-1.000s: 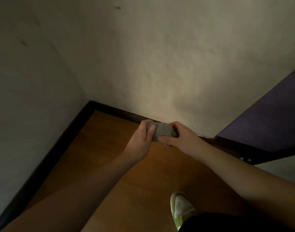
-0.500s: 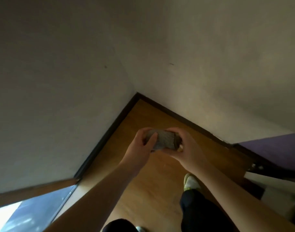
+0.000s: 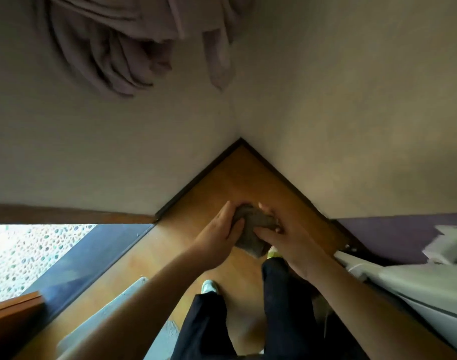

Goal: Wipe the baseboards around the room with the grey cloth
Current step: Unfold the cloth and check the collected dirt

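Note:
I hold the grey cloth [image 3: 252, 227] in front of me with both hands, high above the wooden floor. My left hand [image 3: 217, 240] grips its left side with the fingers laid over the top. My right hand [image 3: 287, 242] grips the right side, thumb on the cloth. A loose end of the cloth hangs down between the hands. The dark baseboard [image 3: 196, 180] runs along both walls and meets in the corner ahead, well beyond my hands. Neither hand touches it.
Pinkish fabric [image 3: 123, 55] hangs on the left wall. An open doorway with a pebbled ground [image 3: 32, 253] lies at left, with a wooden door edge [image 3: 14, 307]. A purple surface [image 3: 404, 235] and a white appliance [image 3: 417, 279] stand at right. My feet [image 3: 209, 285] are on the floor.
The view has risen and swung left, bringing the corner to the middle and the doorway and hanging fabric into sight. The cloth has unfolded somewhat between my hands.

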`<state>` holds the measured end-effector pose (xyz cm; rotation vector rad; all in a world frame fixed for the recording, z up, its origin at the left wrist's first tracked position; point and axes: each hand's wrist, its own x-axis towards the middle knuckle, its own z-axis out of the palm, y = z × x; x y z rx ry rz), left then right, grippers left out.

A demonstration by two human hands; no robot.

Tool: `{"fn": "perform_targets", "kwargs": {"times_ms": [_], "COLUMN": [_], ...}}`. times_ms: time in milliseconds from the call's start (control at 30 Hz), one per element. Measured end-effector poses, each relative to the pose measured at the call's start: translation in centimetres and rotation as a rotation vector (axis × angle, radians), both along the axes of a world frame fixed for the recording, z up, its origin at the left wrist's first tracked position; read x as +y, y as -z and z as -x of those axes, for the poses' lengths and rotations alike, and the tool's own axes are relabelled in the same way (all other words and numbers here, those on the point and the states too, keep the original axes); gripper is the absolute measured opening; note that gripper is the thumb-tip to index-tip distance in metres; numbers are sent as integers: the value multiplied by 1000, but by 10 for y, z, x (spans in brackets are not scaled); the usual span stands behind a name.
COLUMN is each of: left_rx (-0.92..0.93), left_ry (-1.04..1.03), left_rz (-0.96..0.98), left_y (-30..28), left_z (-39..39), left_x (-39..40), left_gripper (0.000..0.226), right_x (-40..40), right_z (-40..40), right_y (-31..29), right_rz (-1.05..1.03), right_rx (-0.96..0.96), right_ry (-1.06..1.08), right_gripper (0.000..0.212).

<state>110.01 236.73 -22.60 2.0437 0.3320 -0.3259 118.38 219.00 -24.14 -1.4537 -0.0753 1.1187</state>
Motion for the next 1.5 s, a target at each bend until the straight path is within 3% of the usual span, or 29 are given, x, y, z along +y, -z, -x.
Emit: {"fn": "perform_targets", "kwargs": {"times_ms": [67, 133, 233, 367, 500, 567, 633, 733, 833, 900, 967, 1033, 1100, 1233, 1400, 1500], "left_rx": [-49, -77, -128, -176, -171, -192, -237, -282, -290, -242, -158, -120, -157, -234, -346, -318], "left_ry": [9, -50, -215, -484, -634, -604, -563, -651, -771, -837, -898, -905, -888, -938, -1203, -1308], "left_rz": [-72, -101, -143, -162, 196, 418, 484, 426, 392, 268, 70, -22, 116, 398, 384, 307], "left_y": [-24, -42, -63, -84, -101, -109, -112, -119, -119, -113, -107, -107, -111, -118, -121, -118], "left_z": [12, 28, 58, 105, 170, 211, 253, 305, 345, 364, 377, 385, 390, 380, 349, 336], "left_x": [-3, -3, -3, 7, 23, 30, 34, 40, 47, 50, 55, 62, 68, 64, 58, 57], "left_gripper": [27, 30, 41, 31, 41, 50, 58, 52, 39, 29, 24, 36, 50, 29, 26, 18], "right_x": [-3, -2, 4, 29, 57, 73, 86, 104, 121, 129, 134, 139, 145, 163, 181, 187], "right_z": [0, 5, 19, 55, 108, 138, 169, 209, 237, 248, 255, 257, 258, 245, 224, 220], "right_y": [-29, -54, -79, -104, -116, -123, -128, -131, -135, -136, -139, -143, -148, -159, -170, -174], "right_rz": [29, 78, 130, 66, 28, -15, -50, -80, -81, -82, -79, -97, -115, -130, -182, -181], "right_rx": [-51, -101, -189, -251, -234, -184, -121, -90, -187, -232, -255, -230, -172, -6, 92, 107], "right_ry": [-127, -193, -225, -262, -218, -205, -223, -297, -369, -397, -415, -422, -412, -288, -218, -183], "right_gripper": [34, 35, 44, 30, 26, 25, 21, 17, 17, 17, 17, 17, 25, 36, 27, 29]}}
